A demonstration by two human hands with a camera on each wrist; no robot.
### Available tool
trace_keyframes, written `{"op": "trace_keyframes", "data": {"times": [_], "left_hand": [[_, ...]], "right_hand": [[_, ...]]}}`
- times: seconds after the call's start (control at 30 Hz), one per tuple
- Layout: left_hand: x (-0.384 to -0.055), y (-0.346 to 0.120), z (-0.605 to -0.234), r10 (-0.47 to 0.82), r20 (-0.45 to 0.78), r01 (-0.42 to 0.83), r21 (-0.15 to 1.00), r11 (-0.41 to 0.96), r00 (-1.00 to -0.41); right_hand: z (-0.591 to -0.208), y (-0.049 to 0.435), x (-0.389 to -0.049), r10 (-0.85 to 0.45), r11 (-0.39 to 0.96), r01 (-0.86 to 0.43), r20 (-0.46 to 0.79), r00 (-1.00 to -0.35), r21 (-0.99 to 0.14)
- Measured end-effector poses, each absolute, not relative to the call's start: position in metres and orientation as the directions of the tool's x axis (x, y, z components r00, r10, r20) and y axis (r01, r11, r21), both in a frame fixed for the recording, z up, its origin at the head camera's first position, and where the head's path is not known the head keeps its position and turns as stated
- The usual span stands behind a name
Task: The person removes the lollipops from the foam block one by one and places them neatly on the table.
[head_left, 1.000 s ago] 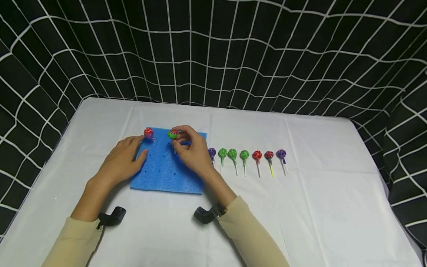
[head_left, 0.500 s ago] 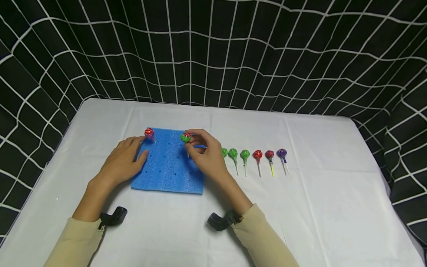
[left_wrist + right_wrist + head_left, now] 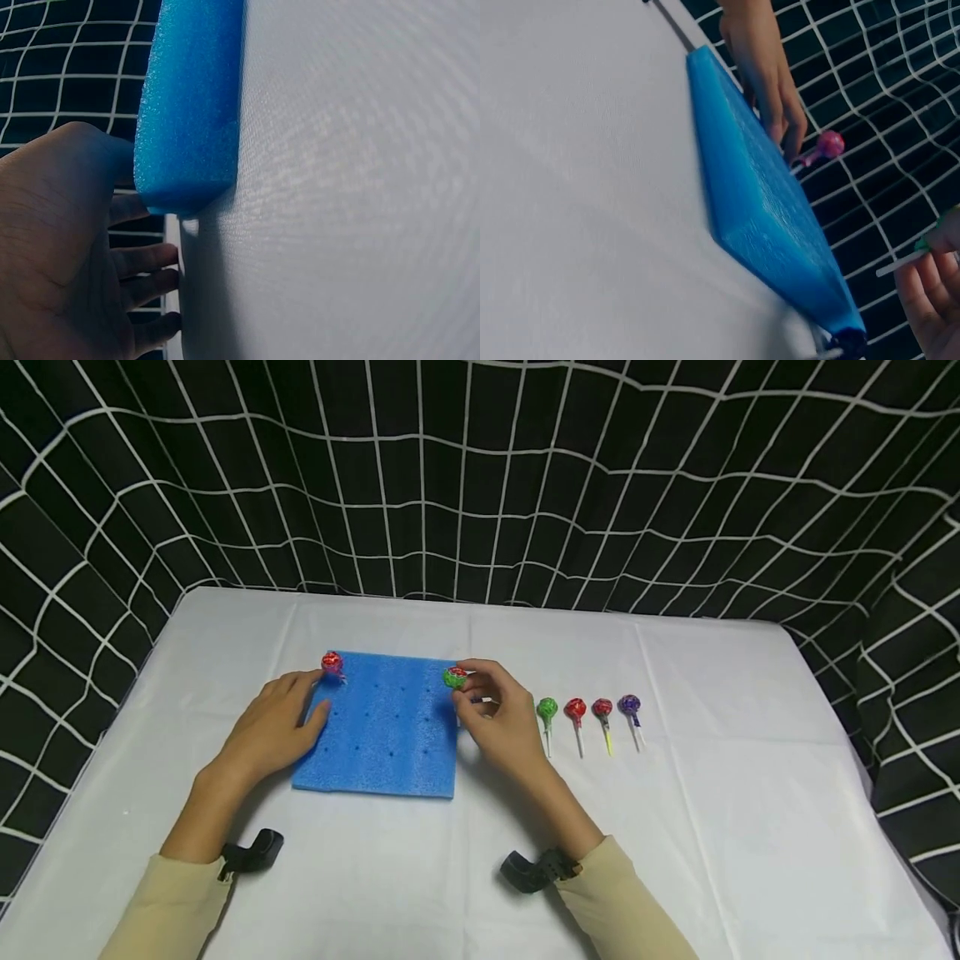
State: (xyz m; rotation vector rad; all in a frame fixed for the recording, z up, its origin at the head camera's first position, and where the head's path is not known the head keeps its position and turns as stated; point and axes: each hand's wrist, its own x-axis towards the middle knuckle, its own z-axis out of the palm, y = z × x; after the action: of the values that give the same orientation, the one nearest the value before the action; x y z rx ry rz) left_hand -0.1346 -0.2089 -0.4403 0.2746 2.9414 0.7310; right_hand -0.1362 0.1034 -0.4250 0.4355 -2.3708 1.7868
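In the head view my right hand [image 3: 501,718] pinches a green-and-red wrapped lollipop [image 3: 454,677] over the far right corner of a blue foam block [image 3: 375,768]. Its white stick [image 3: 900,264] points out of the fingers, away from the foam in the right wrist view. Small holes dot the foam's top. A red lollipop [image 3: 332,663] stands in the far left corner. My left hand [image 3: 273,727] lies along the block's left edge with fingers extended, fingertips close to that red lollipop. The left wrist view shows this hand [image 3: 60,247] beside the foam's side [image 3: 191,97].
Right of the block, lollipops lie in a row on the white tablecloth [image 3: 750,777]: green [image 3: 547,708], red [image 3: 576,708], dark red with a yellow stick [image 3: 602,707] and purple [image 3: 629,704]. My right hand hides others. Black cloth with white netting [image 3: 480,485] rises behind the table.
My right hand has carried the green-and-red lollipop rightward across the foam's far side to its right corner, now covering more of the row. The left hand has stayed in place.
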Motion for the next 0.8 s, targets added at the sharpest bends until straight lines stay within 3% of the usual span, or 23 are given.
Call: {"op": "trace_keyframes", "data": {"times": [0.8], "left_hand": [[-0.131,-0.209,-0.439,0.192,-0.053,0.145,0.472,0.870,-0.980]], "right_hand": [[-0.424,0.170,-0.127,-0.029,0.214,-0.206,0.204,-0.979,-0.955]]}}
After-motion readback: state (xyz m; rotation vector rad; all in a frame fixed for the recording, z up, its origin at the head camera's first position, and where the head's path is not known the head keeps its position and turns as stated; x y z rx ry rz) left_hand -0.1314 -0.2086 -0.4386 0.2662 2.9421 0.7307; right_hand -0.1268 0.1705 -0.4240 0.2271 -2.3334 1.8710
